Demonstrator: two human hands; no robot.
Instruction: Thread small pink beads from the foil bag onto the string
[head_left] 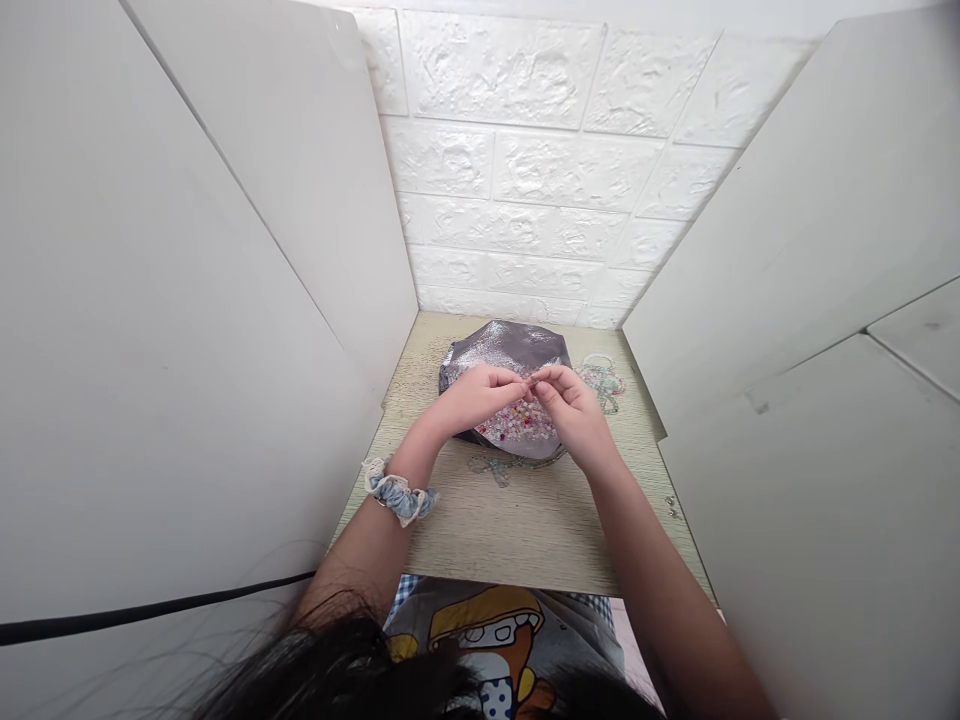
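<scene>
My left hand point(484, 396) and my right hand point(576, 415) meet fingertip to fingertip above a shiny grey bag point(517, 343). Both are closed in a pinch, and whatever sits between the fingertips is too small to make out. Below them, many small beads point(517, 422) in pink, white, red and yellow lie on the bag's surface. A strand of pale greenish beads point(495, 468) rests on the table along the bag's near edge. More beaded strands point(604, 384) lie looped to the right of the bag, just past my right hand.
The small wooden table point(510, 540) stands between white panels on the left point(300, 180) and right point(795, 240). A white brick-patterned wall point(525, 170) closes off the back. Small shiny pieces point(672, 507) lie near the table's right edge. A black cable point(157, 607) runs at lower left.
</scene>
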